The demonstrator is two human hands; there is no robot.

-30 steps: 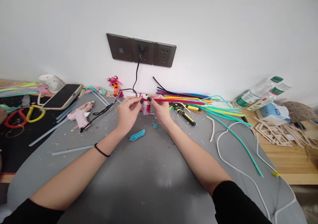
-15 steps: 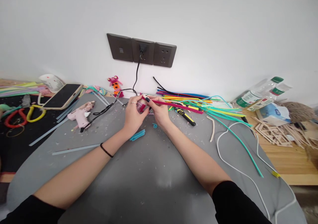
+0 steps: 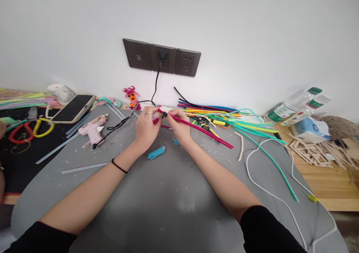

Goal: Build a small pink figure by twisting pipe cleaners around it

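Above the far part of the grey table, my left hand (image 3: 147, 127) and my right hand (image 3: 179, 128) meet, both closed. Dark pink pipe cleaners (image 3: 209, 132) are pinched between their fingertips; the long free ends slant out to the right past my right hand. A bent pink part shows by my left fingers, partly hidden by them. Close below lie a folded blue pipe cleaner bundle (image 3: 156, 152) and a small blue coil (image 3: 175, 142). Yellow-and-black pliers (image 3: 209, 129) rest behind the pink ends.
A pink glue gun (image 3: 92, 130) lies left, its cord plugged into the wall socket (image 3: 163, 58). Pipe cleaners (image 3: 252, 127) in several colours line the back. A phone (image 3: 73, 109), scissors (image 3: 19, 133), a small figure (image 3: 131, 97), bottles (image 3: 288, 109) and a white cable (image 3: 276, 195) surround these.
The free ends of the pink pipe cleaners have swung down toward me, off the pile at the back. My hands stay close together, with the left turned slightly.
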